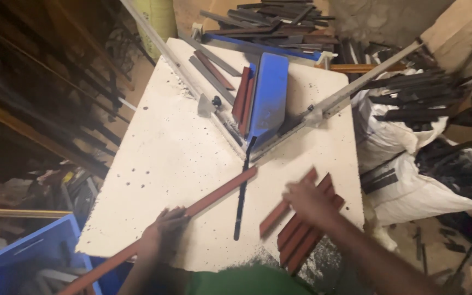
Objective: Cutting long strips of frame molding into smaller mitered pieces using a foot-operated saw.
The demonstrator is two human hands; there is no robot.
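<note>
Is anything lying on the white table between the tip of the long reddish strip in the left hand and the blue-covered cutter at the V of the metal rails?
Nothing visible blocks it. The long reddish-brown strip, held by the left hand, ends just short of the blue-covered cutter. A thin dark strip lies beside its tip, not across it. The right hand rests on a pile of short reddish strips, off to the side.

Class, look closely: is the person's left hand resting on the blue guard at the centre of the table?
No: the left hand grips a long reddish strip, well short of the blue guard.

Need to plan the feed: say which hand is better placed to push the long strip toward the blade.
Left hand: it already grips the long reddish strip. Right hand rests on the cut pieces.
</note>
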